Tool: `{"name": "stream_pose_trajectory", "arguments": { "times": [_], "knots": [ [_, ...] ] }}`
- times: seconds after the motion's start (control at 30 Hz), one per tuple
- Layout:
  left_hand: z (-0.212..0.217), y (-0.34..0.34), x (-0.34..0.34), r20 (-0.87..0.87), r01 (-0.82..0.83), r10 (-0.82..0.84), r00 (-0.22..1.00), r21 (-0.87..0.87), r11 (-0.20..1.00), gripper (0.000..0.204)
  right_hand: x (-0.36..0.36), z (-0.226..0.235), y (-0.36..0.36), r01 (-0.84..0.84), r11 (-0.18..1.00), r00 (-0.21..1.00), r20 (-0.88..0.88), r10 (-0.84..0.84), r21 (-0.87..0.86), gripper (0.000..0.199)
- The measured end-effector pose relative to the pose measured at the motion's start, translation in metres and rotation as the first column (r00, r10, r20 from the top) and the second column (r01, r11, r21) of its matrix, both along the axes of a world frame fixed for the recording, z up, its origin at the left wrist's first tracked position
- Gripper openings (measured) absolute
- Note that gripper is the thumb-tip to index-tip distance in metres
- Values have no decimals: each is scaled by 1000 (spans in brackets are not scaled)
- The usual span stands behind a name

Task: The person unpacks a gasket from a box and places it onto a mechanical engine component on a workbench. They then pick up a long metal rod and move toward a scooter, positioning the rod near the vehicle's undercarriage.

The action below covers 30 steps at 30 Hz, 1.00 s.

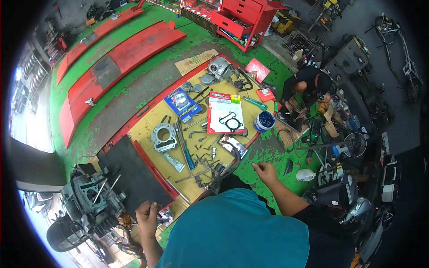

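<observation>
your L hand [147, 213] curled by engine [96, 207] & mat [134, 174], R hand [266, 173] half-curled over floor [246, 172], can't tell if either grips, cyl [164, 146] & gasket pk [221, 107] on tbl [144, 124], tub [264, 121] at R edge, co-worker [307, 85] beyond

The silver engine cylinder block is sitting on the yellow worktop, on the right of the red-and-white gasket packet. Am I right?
Not quite: in the head view, the silver engine cylinder block is on the left of the red-and-white gasket packet. It is sitting on the yellow worktop.
</observation>
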<state>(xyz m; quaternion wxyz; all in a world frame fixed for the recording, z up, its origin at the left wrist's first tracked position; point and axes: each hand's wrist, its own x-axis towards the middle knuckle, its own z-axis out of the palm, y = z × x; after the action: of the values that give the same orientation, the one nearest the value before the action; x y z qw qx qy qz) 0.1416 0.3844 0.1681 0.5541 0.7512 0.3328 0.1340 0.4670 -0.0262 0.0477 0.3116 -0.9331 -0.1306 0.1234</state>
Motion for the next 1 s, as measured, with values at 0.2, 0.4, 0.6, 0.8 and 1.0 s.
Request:
{"name": "stream_pose_trajectory", "arguments": {
  "times": [0.2,0.4,0.6,0.8,1.0],
  "knots": [
    [9,-62,76,-29,-195,193,981,-91,977,20,85,29,30,-165,964,986,24,164,209,28],
    [-14,-118,133,-85,-215,207,975,-100,971,31,168,34,37,-423,846,902,65,426,324,20],
    [-28,-152,151,-220,-208,186,958,-84,974,36,208,31,49,-684,707,723,289,627,177,31],
    [-47,-180,131,-247,-322,304,920,-36,946,38,214,-5,100,-744,611,599,135,790,-271,76],
    [-56,-215,122,-285,-465,434,855,-48,884,36,229,-23,131,-759,477,548,-41,835,-443,78]
  ]
}}
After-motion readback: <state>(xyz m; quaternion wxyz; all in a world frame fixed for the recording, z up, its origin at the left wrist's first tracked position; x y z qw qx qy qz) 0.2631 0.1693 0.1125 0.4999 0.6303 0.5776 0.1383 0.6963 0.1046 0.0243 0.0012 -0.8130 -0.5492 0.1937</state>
